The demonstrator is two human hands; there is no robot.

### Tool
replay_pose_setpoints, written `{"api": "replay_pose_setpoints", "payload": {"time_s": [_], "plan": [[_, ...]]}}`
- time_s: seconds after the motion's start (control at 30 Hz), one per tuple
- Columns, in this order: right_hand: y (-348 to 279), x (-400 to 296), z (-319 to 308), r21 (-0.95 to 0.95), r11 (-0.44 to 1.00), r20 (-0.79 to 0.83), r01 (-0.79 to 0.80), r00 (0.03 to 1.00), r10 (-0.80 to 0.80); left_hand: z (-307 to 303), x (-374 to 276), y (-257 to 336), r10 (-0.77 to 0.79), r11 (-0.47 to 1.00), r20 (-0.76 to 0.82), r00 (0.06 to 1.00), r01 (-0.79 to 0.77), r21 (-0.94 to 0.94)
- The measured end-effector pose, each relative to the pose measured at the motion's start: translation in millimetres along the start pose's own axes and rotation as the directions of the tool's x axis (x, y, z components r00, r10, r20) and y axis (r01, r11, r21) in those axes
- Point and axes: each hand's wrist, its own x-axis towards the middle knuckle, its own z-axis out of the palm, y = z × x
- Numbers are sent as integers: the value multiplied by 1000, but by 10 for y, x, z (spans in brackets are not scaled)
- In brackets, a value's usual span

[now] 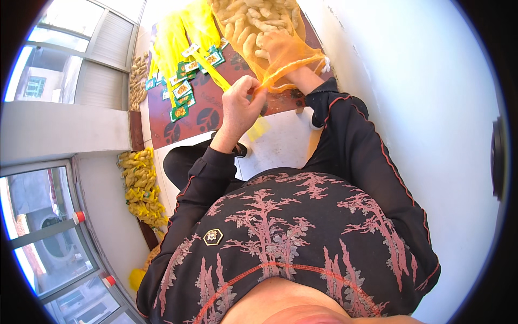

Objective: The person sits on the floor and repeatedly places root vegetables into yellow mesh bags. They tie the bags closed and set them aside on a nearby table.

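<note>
My left hand (242, 106) pinches the rim of an orange mesh bag (297, 67) between thumb and fingers. Through the mouth of that bag my right hand (277, 47) reaches inside, seen through the mesh against pale ginger-like roots (251, 26); whether its fingers grip one I cannot tell. The bag lies at the top of the view on a dark red printed board (208, 103). A narrow yellow mesh strip (214, 73) with a printed tag runs down to my left hand, partly hidden behind it. Flattened yellow mesh bags (170, 48) with green and white tags (180, 112) lie to the left.
More loose roots (139, 79) lie beyond the board's left edge. Filled yellow mesh bags (141, 186) are stacked along the wall by the windows at left. A white wall (429, 101) rises close on my right. My knees are beside the board's near edge, above a pale tiled floor.
</note>
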Motion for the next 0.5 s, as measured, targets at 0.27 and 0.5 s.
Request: {"api": "replay_pose_setpoints", "payload": {"time_s": [0.27, 0.5], "plan": [[-14, 23, -334, -6, 996, 236, -85, 968, 84, -80, -117, -67, -31, 996, -93, 995, 22, -88], [-312, 148, 373, -143, 986, 133, 85, 989, -66, -85, -148, -8, 42, 999, -94, 995, -43, -12]]}}
